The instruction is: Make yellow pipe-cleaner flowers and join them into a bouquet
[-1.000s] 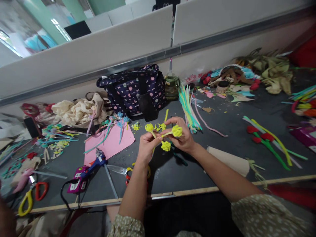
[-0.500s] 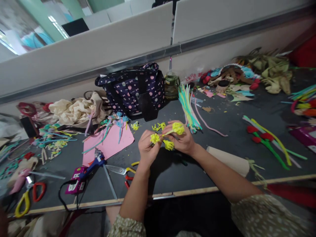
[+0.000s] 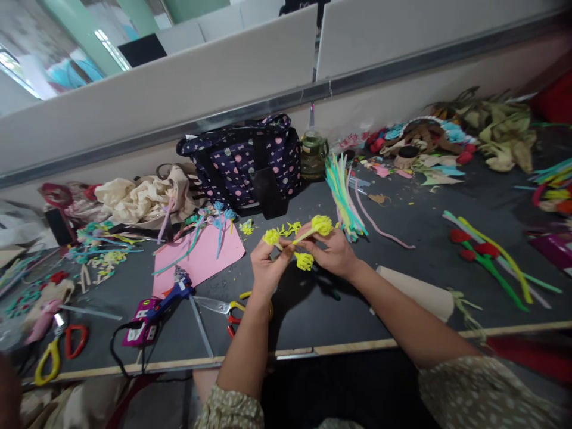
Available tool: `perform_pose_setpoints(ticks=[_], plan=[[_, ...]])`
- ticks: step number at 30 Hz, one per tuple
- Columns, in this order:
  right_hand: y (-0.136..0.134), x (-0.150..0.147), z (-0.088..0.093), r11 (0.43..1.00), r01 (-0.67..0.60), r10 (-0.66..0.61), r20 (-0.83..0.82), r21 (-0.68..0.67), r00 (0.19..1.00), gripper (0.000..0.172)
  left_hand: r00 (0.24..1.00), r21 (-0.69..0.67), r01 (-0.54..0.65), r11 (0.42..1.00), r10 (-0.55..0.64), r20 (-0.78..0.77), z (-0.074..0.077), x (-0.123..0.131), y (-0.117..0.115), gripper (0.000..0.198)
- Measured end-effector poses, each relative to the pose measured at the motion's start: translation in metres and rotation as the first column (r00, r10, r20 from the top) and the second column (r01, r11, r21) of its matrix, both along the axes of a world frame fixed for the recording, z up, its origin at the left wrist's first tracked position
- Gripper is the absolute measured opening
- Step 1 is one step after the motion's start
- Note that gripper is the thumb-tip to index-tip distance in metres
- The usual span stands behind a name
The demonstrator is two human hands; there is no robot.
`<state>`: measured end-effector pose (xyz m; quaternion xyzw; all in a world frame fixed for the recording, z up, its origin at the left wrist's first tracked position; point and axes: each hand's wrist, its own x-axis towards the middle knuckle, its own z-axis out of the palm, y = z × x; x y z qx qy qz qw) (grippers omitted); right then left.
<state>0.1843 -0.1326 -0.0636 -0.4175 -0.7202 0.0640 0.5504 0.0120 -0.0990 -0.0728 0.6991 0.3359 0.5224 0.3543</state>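
My left hand (image 3: 266,270) and my right hand (image 3: 333,252) meet above the dark table (image 3: 313,310), both closed round the stems of three yellow pipe-cleaner flowers. One yellow flower head (image 3: 271,236) rises above my left fingers. A second flower head (image 3: 322,224) sticks up over my right hand. The third flower head (image 3: 304,260) hangs between the two hands. The stems are mostly hidden by my fingers.
A pink sheet (image 3: 201,257), a glue gun (image 3: 172,295) and scissors (image 3: 226,308) lie to the left. A dotted dark bag (image 3: 248,164) and a glass jar (image 3: 313,156) stand behind. Pastel pipe cleaners (image 3: 342,193), red flowers (image 3: 476,253) and a brown cone (image 3: 417,289) lie right.
The left-hand flower head has lifted back above my fingers after being tucked low half a second ago. Both hands stay together at the same spot.
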Motion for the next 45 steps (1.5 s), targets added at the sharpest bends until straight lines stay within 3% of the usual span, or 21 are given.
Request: perform_pose_setpoints(ticks=[5,11,13,15,16,18,20,22,24,27,31,34,40,45], plan=[[0.001,-0.001,-0.003,0.990,0.006,-0.016,-0.073,-0.140,0.997,0.015,0.995,0.257,-0.034,0.966,0.058,-0.086,0.004,0.000,-0.001,0.009],[-0.004,-0.005,0.001,0.953,0.031,-0.062,-0.093,-0.302,0.994,0.021,0.977,0.580,-0.030,0.814,0.145,-0.153,0.005,-0.003,0.001,0.010],[-0.006,-0.006,0.003,0.942,0.022,-0.058,-0.100,-0.335,0.993,0.020,0.972,0.654,-0.025,0.756,0.171,-0.160,0.004,-0.002,0.001,0.013],[-0.008,-0.007,0.005,0.944,-0.001,-0.040,-0.116,-0.331,0.992,0.019,0.972,0.679,-0.013,0.734,0.168,-0.163,0.003,0.000,0.000,0.016],[-0.008,-0.007,0.005,0.946,-0.006,-0.034,-0.119,-0.325,0.992,0.019,0.975,0.660,-0.013,0.751,0.156,-0.158,0.002,0.000,0.000,0.015],[-0.007,-0.007,0.005,0.947,-0.001,-0.040,-0.121,-0.321,0.992,0.019,0.984,0.538,-0.021,0.843,0.113,-0.138,0.001,0.002,-0.001,0.008],[-0.005,-0.004,0.004,0.945,0.014,-0.059,-0.129,-0.325,0.990,0.019,0.994,0.296,-0.012,0.955,0.043,-0.098,0.001,0.002,0.000,0.005],[-0.001,0.000,0.001,0.945,0.029,-0.081,-0.147,-0.326,0.986,0.018,0.997,0.003,0.075,0.997,-0.075,-0.036,0.002,0.001,0.002,0.010],[0.003,0.004,-0.002,0.945,0.042,-0.099,-0.161,-0.325,0.982,0.017,0.976,-0.235,0.216,0.948,-0.211,0.047,0.003,0.000,0.004,0.016],[0.006,0.008,-0.003,0.950,0.086,-0.139,-0.162,-0.300,0.977,0.015,0.940,-0.430,0.342,0.835,-0.295,0.173,0.001,-0.001,0.009,0.019],[-0.001,0.008,0.003,0.962,0.264,-0.272,-0.176,-0.065,0.946,0.012,0.919,-0.514,0.343,0.786,-0.167,0.357,-0.006,0.001,0.016,0.020],[-0.006,0.005,0.003,0.954,0.291,-0.273,-0.186,0.073,0.944,0.010,0.872,-0.551,0.338,0.763,-0.033,0.489,-0.010,0.004,0.020,0.023],[0.001,-0.008,-0.015,0.978,0.155,-0.166,-0.073,-0.136,0.983,0.010,0.764,-0.553,0.394,0.734,0.073,0.641,-0.013,0.011,0.020,0.031],[0.007,-0.013,-0.024,0.957,0.015,-0.085,-0.231,-0.291,0.969,0.015,0.761,-0.523,0.447,0.725,-0.002,0.648,-0.015,0.015,0.016,0.029]])
